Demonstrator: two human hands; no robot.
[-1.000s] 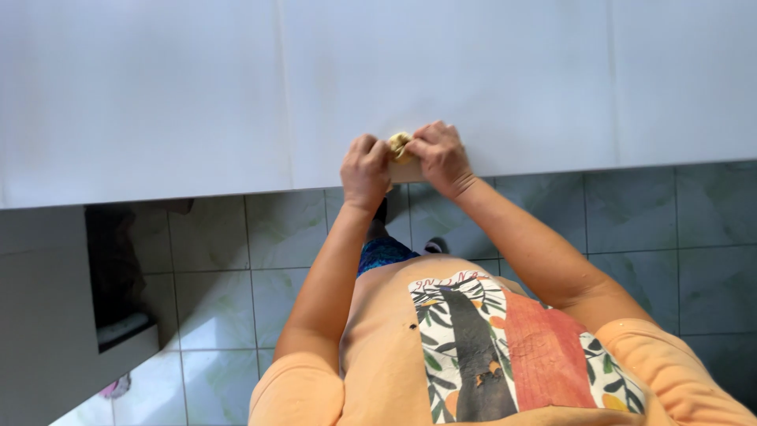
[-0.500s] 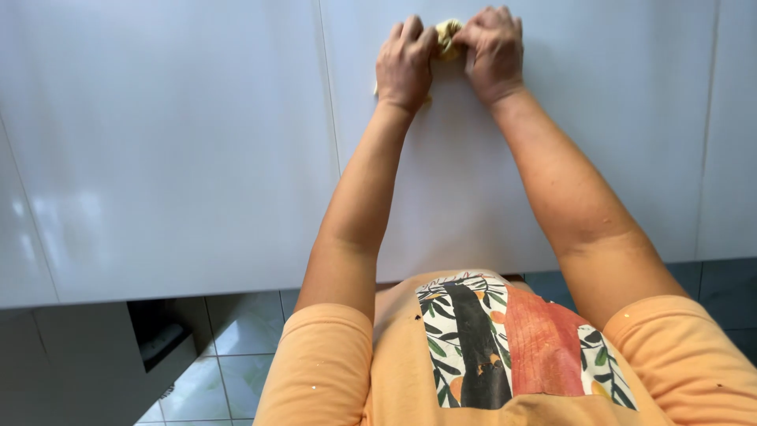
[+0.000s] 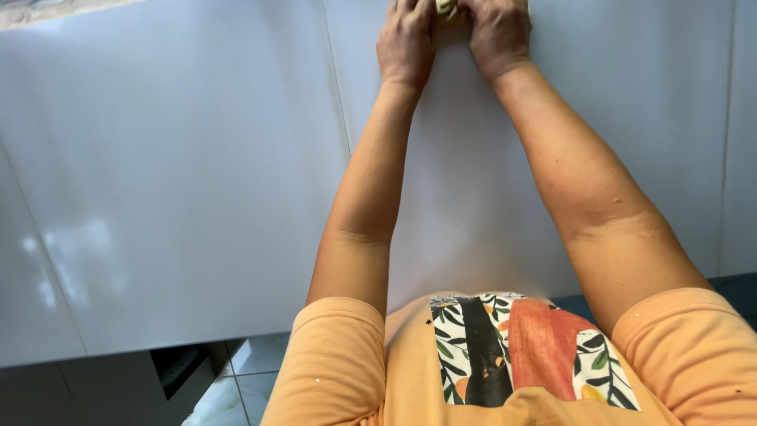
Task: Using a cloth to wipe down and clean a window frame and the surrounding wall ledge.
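Both my arms reach forward over the glossy white cabinet fronts [image 3: 197, 181]. My left hand [image 3: 406, 39] and my right hand [image 3: 497, 31] are side by side at the top edge of the view, fingers closed around a small pale yellow lump [image 3: 448, 8] held between them. Only a sliver of that lump shows; the rest is cut off by the frame and hidden by my fingers. My orange shirt with a leaf print [image 3: 512, 355] fills the bottom of the view.
A vertical seam [image 3: 339, 118] divides two white cabinet doors left of my left arm. Grey floor tiles [image 3: 244, 371] and a dark gap [image 3: 177, 367] show under the cabinets at the lower left. A strip of speckled countertop [image 3: 47, 12] appears at the top left.
The view has tilted up, so the hands and the lump have slid from mid-frame to the top edge. The floor tiles have mostly left the view. Both hands keep hold of the lump.
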